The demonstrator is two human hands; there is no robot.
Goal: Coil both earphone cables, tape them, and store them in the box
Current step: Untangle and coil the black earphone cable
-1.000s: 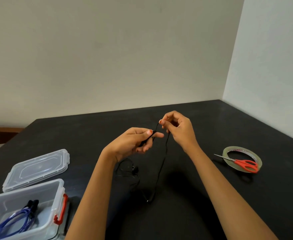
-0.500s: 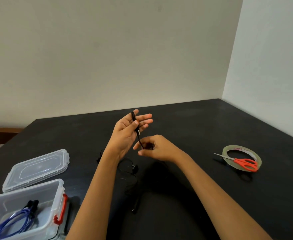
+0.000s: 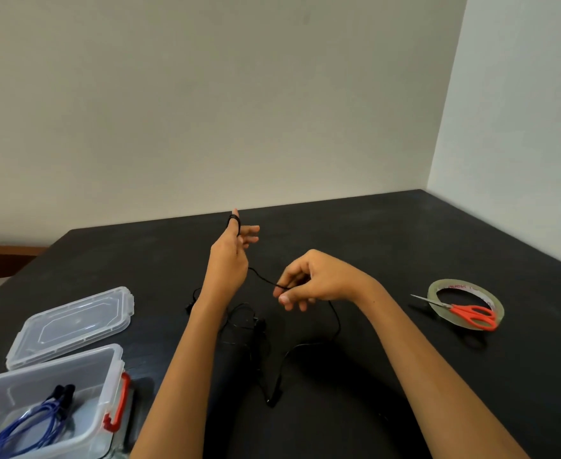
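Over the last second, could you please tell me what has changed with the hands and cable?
The left hand opened and rose, with the black earphone cable now looped round a raised finger. The right hand dropped, then moved right, still pinching the cable and drawing it out. The box, lid, tape roll and scissors stayed put.

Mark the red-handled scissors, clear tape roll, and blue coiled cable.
red-handled scissors [image 3: 458, 309]: head view, where handles meet blades
clear tape roll [image 3: 464, 284]: head view, far rim
blue coiled cable [image 3: 27, 425]: head view, mid-coil strands
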